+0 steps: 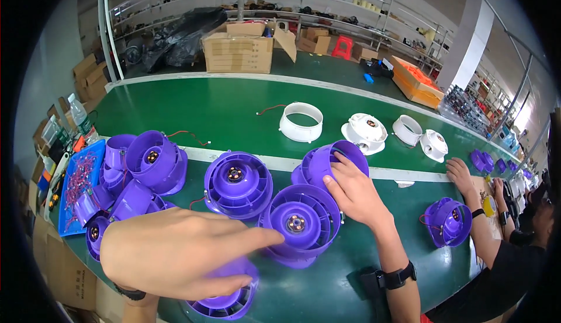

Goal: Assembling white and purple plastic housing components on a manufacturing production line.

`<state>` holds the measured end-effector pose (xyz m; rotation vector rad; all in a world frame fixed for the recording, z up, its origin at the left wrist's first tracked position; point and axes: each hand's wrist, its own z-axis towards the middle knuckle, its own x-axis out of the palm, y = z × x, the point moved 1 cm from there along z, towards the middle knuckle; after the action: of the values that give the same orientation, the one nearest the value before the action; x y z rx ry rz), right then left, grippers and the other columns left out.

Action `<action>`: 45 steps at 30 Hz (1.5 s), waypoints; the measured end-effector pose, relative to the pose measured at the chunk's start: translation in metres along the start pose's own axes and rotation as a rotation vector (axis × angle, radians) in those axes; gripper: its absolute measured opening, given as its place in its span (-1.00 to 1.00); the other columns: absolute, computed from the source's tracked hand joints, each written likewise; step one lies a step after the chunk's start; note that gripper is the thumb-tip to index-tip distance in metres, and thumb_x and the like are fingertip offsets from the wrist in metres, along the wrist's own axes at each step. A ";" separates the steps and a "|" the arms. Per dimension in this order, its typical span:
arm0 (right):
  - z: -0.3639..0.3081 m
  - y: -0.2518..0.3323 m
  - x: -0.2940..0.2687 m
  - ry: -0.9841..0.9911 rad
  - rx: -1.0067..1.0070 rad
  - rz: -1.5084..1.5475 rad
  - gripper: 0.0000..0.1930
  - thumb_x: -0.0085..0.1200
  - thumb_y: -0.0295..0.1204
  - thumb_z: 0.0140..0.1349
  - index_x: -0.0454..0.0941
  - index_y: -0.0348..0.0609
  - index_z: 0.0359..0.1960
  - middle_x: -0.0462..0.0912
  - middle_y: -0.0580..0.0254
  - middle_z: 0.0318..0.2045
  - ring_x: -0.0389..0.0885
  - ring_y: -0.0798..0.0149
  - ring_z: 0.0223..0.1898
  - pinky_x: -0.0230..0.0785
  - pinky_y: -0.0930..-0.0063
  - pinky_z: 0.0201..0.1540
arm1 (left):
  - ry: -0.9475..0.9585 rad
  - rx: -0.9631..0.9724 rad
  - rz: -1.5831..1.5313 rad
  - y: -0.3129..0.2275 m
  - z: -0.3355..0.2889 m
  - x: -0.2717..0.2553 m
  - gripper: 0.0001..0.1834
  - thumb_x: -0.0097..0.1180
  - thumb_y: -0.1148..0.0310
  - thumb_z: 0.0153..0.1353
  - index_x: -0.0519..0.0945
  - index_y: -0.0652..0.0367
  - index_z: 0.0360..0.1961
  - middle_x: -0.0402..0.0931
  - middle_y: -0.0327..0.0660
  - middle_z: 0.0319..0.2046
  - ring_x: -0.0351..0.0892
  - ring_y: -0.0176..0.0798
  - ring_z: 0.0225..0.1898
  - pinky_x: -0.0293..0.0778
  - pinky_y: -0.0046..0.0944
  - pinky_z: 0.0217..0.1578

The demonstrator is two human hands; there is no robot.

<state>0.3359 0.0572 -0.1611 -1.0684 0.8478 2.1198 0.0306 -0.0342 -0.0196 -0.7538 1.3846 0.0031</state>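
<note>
My left hand (pixel 181 250) reaches in from the lower left, its index finger stretched out and the thumb apart from it, holding nothing. The index fingertip is over a purple fan housing (pixel 299 223) with a copper-wound motor core in its middle. Partly under that hand stands another purple fan housing (pixel 225 305). My right hand (pixel 353 191) is closed on the rim of a purple ring-shaped housing (pixel 318 168), with the fingers over the edge and the thumb on the outer wall. To the left of it sits one more purple fan housing (pixel 235 184), its core facing up.
Several purple housings (pixel 155 162) crowd the left, beside a blue tray (pixel 79 229) of red wires. White rings and housings (pixel 301 122) stand on the green conveyor (pixel 204 106). A co-worker's hand (pixel 460 175) and a purple housing (pixel 447 222) are at the right.
</note>
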 end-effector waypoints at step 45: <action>-0.165 -0.070 -0.129 0.157 0.733 -0.705 -0.62 0.22 -0.10 0.14 0.69 -0.12 -0.16 0.68 -0.06 -0.14 0.60 -0.11 -0.05 0.38 -0.06 0.05 | -0.043 -0.078 -0.081 0.023 -0.028 -0.022 -0.39 0.21 0.25 0.29 0.35 0.26 0.31 0.60 0.15 -0.01 0.67 0.11 0.00 0.62 -0.05 -0.06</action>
<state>0.5254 -0.0556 -0.1483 -0.9352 1.0124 1.0241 -0.0089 -0.0210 -0.0108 -0.8696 1.3185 0.0097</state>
